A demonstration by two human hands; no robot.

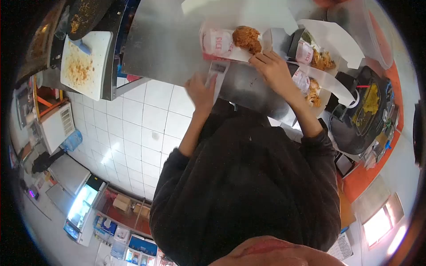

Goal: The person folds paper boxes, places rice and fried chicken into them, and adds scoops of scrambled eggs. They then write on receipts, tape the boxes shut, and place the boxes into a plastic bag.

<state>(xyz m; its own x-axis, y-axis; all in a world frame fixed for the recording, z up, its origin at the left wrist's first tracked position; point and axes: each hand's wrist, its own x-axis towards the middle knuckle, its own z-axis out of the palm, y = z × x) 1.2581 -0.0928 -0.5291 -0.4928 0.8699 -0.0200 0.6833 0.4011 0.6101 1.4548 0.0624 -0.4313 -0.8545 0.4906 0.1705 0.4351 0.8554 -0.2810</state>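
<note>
Head camera: I am working at the steel counter (168, 44). My right hand (274, 70) is gripping the near edge of the paper box (219, 44), one fried chicken piece (246, 38) already lying inside, lid unclosed. My left hand (202, 90) is resting unclenched against the printed slip (219, 71). Two filled boxes (306, 55) are sitting at right.

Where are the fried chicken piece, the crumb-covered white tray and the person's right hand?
fried chicken piece (247, 38), head view, middle of its crust.
white tray (100, 57), head view, bare right side.
right hand (273, 68), head view, back of the hand.
</note>
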